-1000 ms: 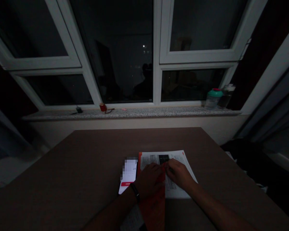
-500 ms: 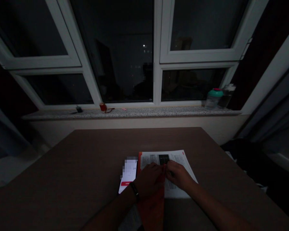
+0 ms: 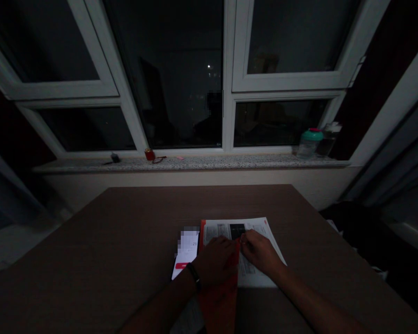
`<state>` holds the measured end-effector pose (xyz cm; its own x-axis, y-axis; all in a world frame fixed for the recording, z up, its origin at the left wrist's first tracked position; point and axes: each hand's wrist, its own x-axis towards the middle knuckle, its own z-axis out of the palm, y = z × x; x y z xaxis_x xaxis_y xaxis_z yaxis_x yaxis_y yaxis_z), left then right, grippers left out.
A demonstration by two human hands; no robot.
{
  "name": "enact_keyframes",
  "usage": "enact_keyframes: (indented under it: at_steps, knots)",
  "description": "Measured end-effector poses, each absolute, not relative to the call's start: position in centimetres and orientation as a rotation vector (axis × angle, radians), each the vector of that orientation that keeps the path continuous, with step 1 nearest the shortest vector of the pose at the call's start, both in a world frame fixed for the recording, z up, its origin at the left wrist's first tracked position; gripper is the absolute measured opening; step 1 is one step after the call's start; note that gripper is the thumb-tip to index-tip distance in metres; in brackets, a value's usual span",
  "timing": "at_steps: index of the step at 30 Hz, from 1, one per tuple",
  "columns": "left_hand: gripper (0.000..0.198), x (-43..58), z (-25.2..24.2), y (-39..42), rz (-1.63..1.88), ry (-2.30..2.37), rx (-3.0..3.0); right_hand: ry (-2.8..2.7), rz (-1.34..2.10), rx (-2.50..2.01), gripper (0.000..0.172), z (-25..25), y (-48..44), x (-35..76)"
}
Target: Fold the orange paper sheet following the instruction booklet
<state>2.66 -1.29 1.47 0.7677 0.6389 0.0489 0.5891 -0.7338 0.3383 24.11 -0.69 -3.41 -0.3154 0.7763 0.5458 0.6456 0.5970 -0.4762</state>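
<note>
Red paper (image 3: pixel 218 301) lies over the printed sheet (image 3: pixel 256 278); left hand (image 3: pixel 214 262) presses it down, right hand (image 3: pixel 259 253) seems pinching its tip, so it cannot slide.

This looks like a room in a home, at night: a white-framed casement window (image 3: pixel 170 90) with dark glass runs across the far side, above a speckled stone sill (image 3: pixel 195 163). Everyday household bits sit on that sill, including a plastic bottle with a teal lid (image 3: pixel 308 144) towards the right, and a grey curtain (image 3: pixel 404 185) hangs at the right. A plain brown tabletop (image 3: pixel 101 241) stands near the window, carrying a phone (image 3: pixel 186 255) and printed papers (image 3: pixel 254 232).
</note>
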Motion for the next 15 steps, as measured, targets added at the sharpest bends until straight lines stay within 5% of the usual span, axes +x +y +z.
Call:
enact_keyframes:
  at_steps: [8,15]
  knots:
    - [0.032,2.72,1.66,-1.35,0.205,0.919,2.705,-2.222,0.279,-0.907,0.017,-3.86,-0.64,24.1]
    - [0.045,2.7,1.37,-1.38,0.212,0.934,2.689,-2.081,0.253,-1.082,0.021,-3.92,0.0,24.03]
